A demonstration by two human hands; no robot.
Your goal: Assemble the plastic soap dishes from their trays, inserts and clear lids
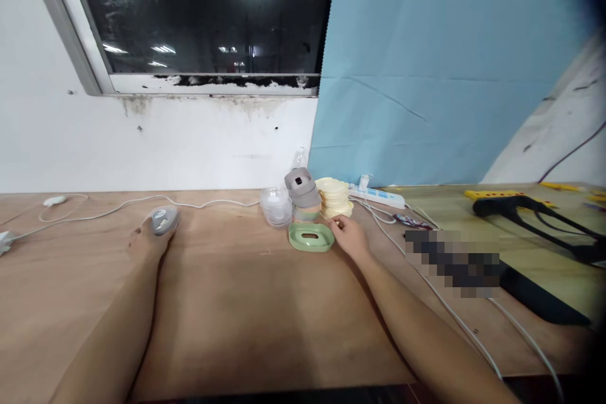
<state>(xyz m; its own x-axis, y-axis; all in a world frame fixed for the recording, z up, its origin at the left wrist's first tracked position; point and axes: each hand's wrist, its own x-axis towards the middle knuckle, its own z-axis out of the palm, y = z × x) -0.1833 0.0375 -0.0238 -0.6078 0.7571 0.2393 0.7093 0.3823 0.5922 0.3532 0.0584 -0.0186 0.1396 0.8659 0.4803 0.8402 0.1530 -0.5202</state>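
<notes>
My left hand (pixel 150 235) reaches far out on the wooden table (pixel 246 309) and its fingers close on a small grey device (pixel 164 219) with a white cable. My right hand (pixel 349 233) rests by the right edge of a green oval ring (pixel 310 237), fingers curled, touching the bottom of a stack of pale yellow discs (pixel 334 197). Behind the ring stand a grey-topped part (pixel 302 188) and a clear plastic dome (pixel 276 206).
A white power strip (pixel 377 196) with cables lies behind the discs. A black frame (pixel 540 221) and yellow bars (pixel 502 194) sit at the right. A white cable (pixel 95 211) runs along the left. A blue sheet (pixel 449 69) covers the wall.
</notes>
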